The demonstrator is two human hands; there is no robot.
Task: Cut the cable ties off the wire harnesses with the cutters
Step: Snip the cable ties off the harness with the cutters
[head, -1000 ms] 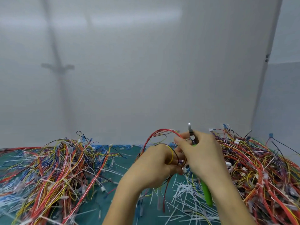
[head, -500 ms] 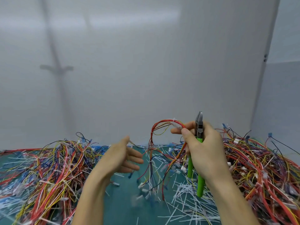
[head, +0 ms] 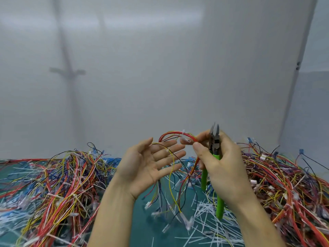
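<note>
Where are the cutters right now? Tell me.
Head view, right of centre: the cutters are upright in the right hand, tips up, green handles down, next to the harness that hand pinches.

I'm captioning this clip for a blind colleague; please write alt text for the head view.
A person's right hand holds green-handled cutters upright and pinches a wire harness that dangles over a green mat, while the left hand is open beside it. Wire piles lie at both sides, cut ties between.

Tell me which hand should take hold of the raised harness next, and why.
Left. The left hand is open, holding nothing, beside the harness; the right hand grips the cutters and pinches the harness.
</note>
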